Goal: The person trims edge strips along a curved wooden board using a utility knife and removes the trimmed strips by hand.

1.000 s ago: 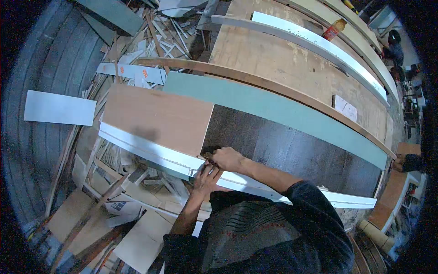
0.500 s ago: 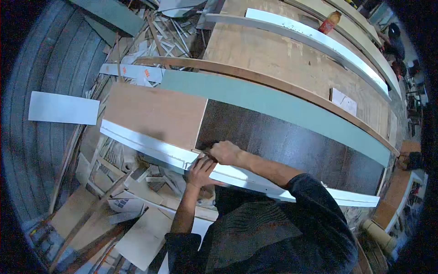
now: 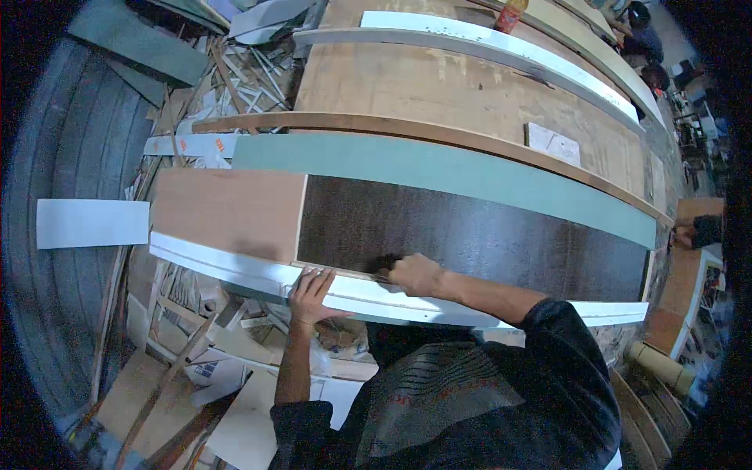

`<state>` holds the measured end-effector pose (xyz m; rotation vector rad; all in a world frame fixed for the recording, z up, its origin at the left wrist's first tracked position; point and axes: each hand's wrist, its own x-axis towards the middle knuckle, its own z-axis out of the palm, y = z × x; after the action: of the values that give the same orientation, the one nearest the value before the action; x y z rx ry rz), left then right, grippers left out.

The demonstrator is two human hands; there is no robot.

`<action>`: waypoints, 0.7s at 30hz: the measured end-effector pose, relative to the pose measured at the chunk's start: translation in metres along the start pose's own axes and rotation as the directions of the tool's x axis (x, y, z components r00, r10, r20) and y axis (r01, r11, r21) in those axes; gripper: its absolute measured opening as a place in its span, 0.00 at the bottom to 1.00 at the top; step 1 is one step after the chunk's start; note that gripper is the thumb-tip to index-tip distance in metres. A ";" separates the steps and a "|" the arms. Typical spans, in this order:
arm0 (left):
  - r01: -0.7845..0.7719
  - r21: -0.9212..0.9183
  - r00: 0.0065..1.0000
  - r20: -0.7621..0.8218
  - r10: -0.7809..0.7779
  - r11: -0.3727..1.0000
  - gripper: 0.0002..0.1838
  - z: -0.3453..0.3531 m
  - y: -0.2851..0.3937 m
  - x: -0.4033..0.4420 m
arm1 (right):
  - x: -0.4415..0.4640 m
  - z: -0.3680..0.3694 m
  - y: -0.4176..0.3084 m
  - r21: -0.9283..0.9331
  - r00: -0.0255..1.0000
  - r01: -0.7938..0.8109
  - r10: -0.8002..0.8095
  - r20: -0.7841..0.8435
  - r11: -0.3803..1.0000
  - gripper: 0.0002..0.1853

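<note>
My left hand (image 3: 310, 299) lies over a long white board (image 3: 364, 298), fingers stretched across its top and the thumb pointing right. To its right, my right hand (image 3: 417, 276) is closed in a fist at the seam between that board and a dark brown wood-grain panel (image 3: 478, 235). What the fist holds is hidden by the fingers and a dark shadow. A thin pale strip edges the brown panel just left of the fist. Left of the brown panel lies a tan panel (image 3: 223, 207), and a light green board (image 3: 439, 168) runs along the far side.
A brown wooden strip (image 3: 407, 125) crosses the plywood bench (image 3: 407, 78). Beyond stand a second white board (image 3: 501, 51) and a bottle (image 3: 510, 16). A white sheet (image 3: 92, 223) sits at left. Wood scraps (image 3: 258, 86) litter the floor. Another person (image 3: 644, 35) is at far right.
My right hand has moved right along the seam, away from my left hand. My left hand still lies on the white board. The camera view has shifted and turned slightly.
</note>
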<state>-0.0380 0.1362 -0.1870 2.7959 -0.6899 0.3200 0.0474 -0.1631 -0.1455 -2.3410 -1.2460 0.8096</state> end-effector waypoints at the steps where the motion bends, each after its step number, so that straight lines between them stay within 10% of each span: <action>1: -0.005 -0.026 1.000 0.010 0.006 1.000 0.51 -0.003 0.001 0.001 | -0.018 -0.002 0.005 -0.004 0.999 -0.026 0.026 0.037 1.000 0.08; 18: -0.117 -0.059 0.992 0.044 0.119 0.991 0.59 0.010 -0.010 -0.007 | -0.248 0.015 0.071 -0.114 0.906 -0.390 0.403 0.132 0.914 0.10; 21: -0.081 -0.069 0.991 0.101 0.088 0.994 0.59 0.010 -0.008 -0.012 | -0.242 0.015 0.072 -0.181 0.842 -0.366 0.408 0.352 0.913 0.17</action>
<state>-0.0430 0.1455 -0.2006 2.7430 -0.8290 0.1647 -0.0249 -0.4048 -0.1215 -2.6555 -0.9717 1.4269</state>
